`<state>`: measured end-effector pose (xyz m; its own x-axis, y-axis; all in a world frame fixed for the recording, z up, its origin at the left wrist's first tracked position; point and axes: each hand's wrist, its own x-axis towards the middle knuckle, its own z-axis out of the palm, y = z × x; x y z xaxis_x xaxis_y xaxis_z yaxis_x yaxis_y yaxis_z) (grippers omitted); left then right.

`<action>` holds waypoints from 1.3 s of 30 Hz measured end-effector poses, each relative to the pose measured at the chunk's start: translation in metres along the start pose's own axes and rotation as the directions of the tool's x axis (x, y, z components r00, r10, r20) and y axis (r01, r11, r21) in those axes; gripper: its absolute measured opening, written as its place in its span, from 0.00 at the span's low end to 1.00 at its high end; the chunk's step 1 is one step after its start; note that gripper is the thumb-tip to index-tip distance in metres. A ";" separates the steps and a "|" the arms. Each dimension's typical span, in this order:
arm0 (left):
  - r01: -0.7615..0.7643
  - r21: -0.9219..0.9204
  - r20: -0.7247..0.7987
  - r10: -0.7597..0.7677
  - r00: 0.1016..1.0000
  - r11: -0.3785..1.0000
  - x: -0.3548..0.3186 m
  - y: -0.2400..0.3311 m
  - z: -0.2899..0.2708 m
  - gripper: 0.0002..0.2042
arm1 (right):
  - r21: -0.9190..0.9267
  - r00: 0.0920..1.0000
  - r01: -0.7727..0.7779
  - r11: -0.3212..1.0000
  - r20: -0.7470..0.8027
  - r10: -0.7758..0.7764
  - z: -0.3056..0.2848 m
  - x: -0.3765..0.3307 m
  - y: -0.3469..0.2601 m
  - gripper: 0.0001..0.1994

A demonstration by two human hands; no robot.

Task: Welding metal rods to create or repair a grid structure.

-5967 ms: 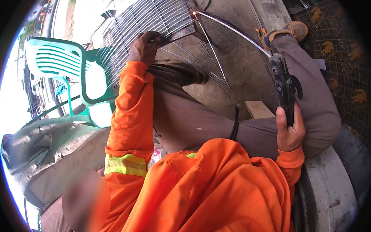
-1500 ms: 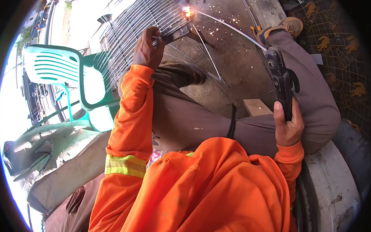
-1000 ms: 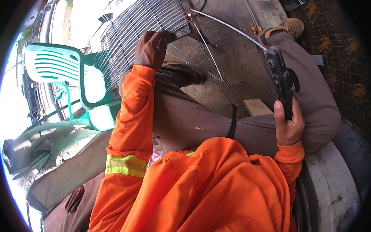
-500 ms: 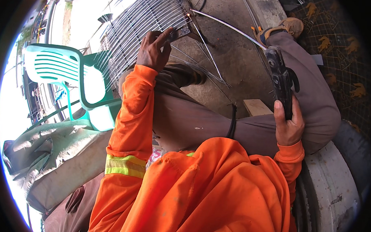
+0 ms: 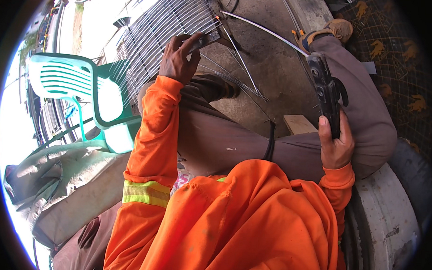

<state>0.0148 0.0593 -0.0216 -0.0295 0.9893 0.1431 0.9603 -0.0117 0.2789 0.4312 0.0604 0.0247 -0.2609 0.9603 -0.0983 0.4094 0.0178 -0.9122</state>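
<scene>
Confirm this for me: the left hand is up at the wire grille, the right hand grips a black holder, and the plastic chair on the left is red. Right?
Not quite. In the head view the plastic chair is green, not red. The rest holds: left hand at the wire grille, right hand gripping the black holder.

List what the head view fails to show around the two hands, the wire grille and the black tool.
- Left hand: its fingers cover the small dark piece it holds against the wire grille, so its shape is unclear.
- Wire grille: top cut off by the picture edge; far bars washed out by glare.
- Right hand: palm hides the lower grip of the black tool.
</scene>
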 end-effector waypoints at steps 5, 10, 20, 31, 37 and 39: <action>-0.018 0.004 0.037 0.018 0.999 1.000 0.000 -0.001 0.001 0.23 | -0.008 1.000 0.012 1.000 0.004 -0.012 -0.001 0.000 0.002 0.22; -0.022 0.013 0.025 0.022 0.999 1.000 0.000 -0.001 0.003 0.24 | -0.002 1.000 -0.002 1.000 0.020 0.002 -0.002 0.000 0.001 0.22; 0.007 0.005 0.019 -0.007 1.000 1.000 0.005 0.007 -0.001 0.21 | 0.000 1.000 0.029 1.000 0.001 -0.029 -0.003 -0.002 0.002 0.22; -0.002 0.030 0.009 0.002 1.000 1.000 0.002 0.002 0.000 0.20 | -0.028 0.998 0.043 0.999 -0.038 -0.044 -0.004 -0.004 0.002 0.21; -0.002 0.019 0.019 0.002 1.000 1.000 0.002 0.003 0.000 0.22 | -0.015 1.000 0.004 1.000 -0.012 -0.004 -0.005 -0.004 -0.002 0.21; 0.017 0.014 0.026 -0.018 0.999 1.000 0.001 0.002 0.000 0.23 | -0.004 1.000 -0.005 1.000 -0.004 0.005 -0.005 -0.004 -0.002 0.21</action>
<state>0.0164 0.0607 -0.0212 -0.0392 0.9928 0.1130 0.9635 0.0076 0.2675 0.4356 0.0574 0.0287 -0.2556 0.9614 -0.1018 0.4142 0.0137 -0.9101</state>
